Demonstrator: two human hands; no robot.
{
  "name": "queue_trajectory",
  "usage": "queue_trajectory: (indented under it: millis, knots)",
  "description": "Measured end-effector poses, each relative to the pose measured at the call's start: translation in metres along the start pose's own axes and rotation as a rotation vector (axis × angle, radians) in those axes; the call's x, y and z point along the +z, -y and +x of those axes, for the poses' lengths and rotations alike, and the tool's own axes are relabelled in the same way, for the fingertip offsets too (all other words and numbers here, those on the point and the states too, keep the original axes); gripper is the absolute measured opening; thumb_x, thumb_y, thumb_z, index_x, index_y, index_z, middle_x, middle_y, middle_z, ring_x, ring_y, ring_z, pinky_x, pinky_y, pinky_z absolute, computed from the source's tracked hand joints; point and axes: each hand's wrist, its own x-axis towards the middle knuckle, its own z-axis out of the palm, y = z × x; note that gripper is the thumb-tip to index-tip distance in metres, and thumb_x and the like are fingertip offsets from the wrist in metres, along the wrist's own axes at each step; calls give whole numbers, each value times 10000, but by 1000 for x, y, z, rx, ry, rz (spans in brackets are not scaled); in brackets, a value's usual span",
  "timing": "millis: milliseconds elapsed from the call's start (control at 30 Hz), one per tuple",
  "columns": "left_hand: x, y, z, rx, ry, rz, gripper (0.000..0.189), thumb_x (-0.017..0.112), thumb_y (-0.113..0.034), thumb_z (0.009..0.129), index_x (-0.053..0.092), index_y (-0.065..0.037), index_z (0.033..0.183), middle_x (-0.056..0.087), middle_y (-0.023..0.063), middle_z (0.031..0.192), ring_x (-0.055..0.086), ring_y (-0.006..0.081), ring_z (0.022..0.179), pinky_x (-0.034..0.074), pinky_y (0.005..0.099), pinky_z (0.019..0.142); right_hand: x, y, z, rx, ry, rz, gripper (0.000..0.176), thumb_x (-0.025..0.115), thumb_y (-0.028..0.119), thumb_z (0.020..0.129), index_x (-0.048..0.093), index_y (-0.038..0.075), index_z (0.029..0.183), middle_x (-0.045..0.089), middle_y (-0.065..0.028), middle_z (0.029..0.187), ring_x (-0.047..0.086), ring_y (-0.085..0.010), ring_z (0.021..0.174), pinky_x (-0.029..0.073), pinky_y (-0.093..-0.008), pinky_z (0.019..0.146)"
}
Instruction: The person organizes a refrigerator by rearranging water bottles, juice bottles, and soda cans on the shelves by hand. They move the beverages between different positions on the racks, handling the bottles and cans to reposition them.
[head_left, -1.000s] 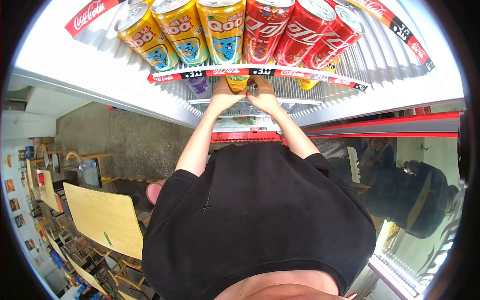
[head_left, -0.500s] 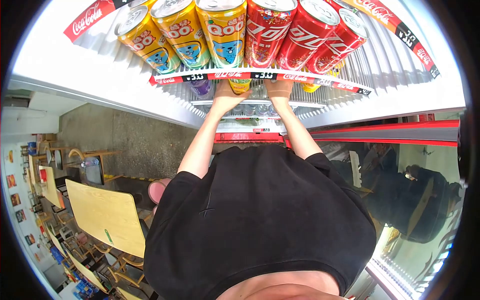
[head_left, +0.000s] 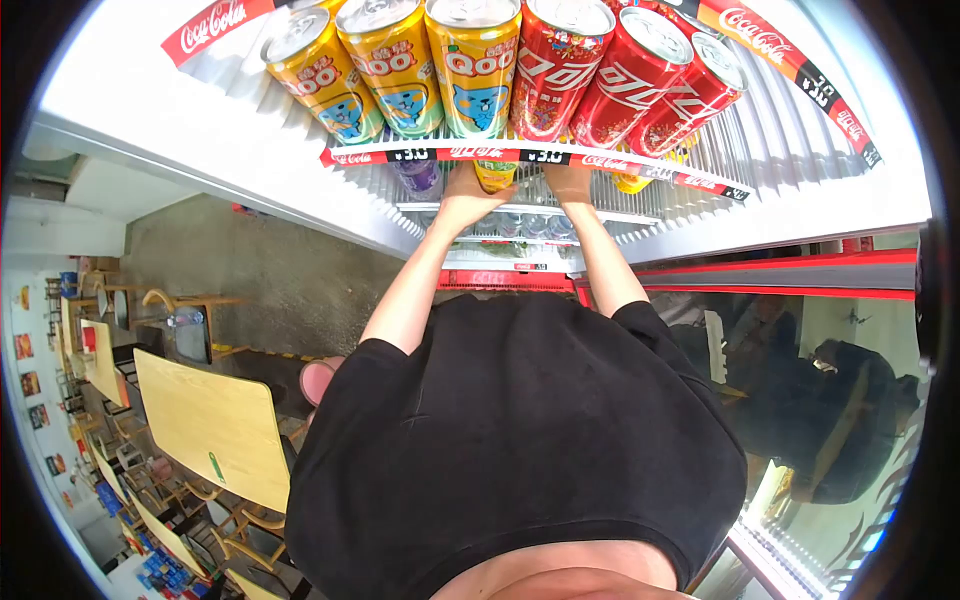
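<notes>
Both arms reach into a drinks fridge, under the shelf of cans. My left hand [head_left: 474, 198] is closed around a yellow drink can or bottle [head_left: 496, 175], whose top is hidden behind the price strip. To its right, my right hand [head_left: 569, 184] sits just below the strip with its fingers hidden. A purple drink [head_left: 420, 178] stands left of my left hand. Another yellow drink [head_left: 632, 182] is to the right of my right hand. On the shelf above stand yellow Qoo cans [head_left: 475, 80] and red cola cans [head_left: 560, 70].
A red and black price strip [head_left: 480, 154] edges the can shelf just above my hands. Clear bottles [head_left: 515, 224] stand on a lower shelf. The fridge door [head_left: 800, 275] stands open on the right. Wooden tables [head_left: 210, 425] and chairs are at the left.
The fridge and its cans have shifted slightly right and down in view. My right hand's fingers have gone further behind the price strip. My left hand stays at the yellow drink.
</notes>
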Motion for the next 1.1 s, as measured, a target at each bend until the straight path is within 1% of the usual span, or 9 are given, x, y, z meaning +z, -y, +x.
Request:
queue_trajectory:
  millis: [67,100,167,233,367,700,833,867,1100]
  knots:
    - [4,9,0,15,5,-2,649,891,-359,705,635,-21,1196,713,217,1132,681,410,1088,547,491,940,-7,11,-4,-11,-55,-82,347,683,259,880,690,118,1197,730,-144,1084,671,-370,1071,489,-518,955]
    - [6,12,1,100,-46,55,586,901,-255,701,653,-6,1169,741,154,1054,732,279,970,576,413,858,-4,7,-6,-12,-68,-148,325,623,285,919,699,150,1204,734,-121,1047,679,-352,1042,488,-526,943]
    - [10,20,2,86,-72,0,594,909,-254,695,650,-5,1169,741,149,1054,731,266,970,578,403,856,4,-6,-6,-3,-33,-232,387,659,292,894,676,108,1234,710,-158,1138,666,-365,1085,484,-529,982]
    - [9,15,1,84,-62,-17,602,912,-253,693,646,-3,1171,741,150,1058,731,263,972,579,399,858,14,-17,-10,-59,-205,-238,387,675,291,881,675,77,1204,695,-182,1163,658,-379,1094,480,-529,996]
    - [13,25,2,60,-69,24,609,915,-256,696,639,-1,1174,739,152,1065,731,260,974,580,395,860,9,-21,-13,71,-103,-224,390,683,294,881,679,41,1178,688,-199,1177,643,-401,1112,495,-518,981]
    - [11,20,4,27,-20,-11,670,905,-300,695,607,0,1214,708,204,1124,698,374,1063,554,459,911,-28,9,-22,25,-259,-153,378,728,213,862,675,4,1173,692,-232,1127,635,-447,1081,493,-543,961]
    - [8,12,1,65,-34,3,652,894,-288,700,617,-18,1225,707,205,1123,693,383,1067,551,463,916,-33,17,-37,162,-52,-120,507,725,200,865,570,-64,1270,606,-303,1246,554,-474,1188,427,-558,1045]
    - [8,12,0,52,-26,-2,651,893,-289,702,619,-20,1226,707,204,1123,693,383,1066,551,464,916,-30,11,-41,133,-73,-77,594,724,180,865,479,-109,1323,533,-354,1298,495,-513,1225,393,-575,1070]
    - [6,9,0,6,-14,15,629,885,-302,707,636,-22,1212,712,211,1137,690,391,1072,554,474,922,-37,22,-44,104,-111,-104,631,715,137,851,437,-136,1347,479,-389,1366,437,-551,1288,350,-589,1124]
